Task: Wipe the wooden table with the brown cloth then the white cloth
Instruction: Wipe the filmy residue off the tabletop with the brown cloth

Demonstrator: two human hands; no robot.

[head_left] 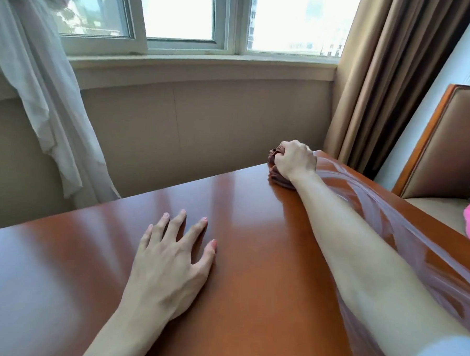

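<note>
Under the window, the wooden table (251, 260) is in step 1: the right hand (294, 160) clenches the bunched brown cloth (276, 177) at its far corner, right of center, the left hand (169, 261) rests flat with fingers spread, and the next move likely calls for a stroke back across the dry middle.

A glossy, smooth lacquered wood is seen on the table (251, 260), streaked with damp smears. The brown cloth (276, 177) is shown soft and matt. Sheer fabric is seen in the white curtain (42, 86), heavier woven cloth in the brown curtain (391, 77).
</note>
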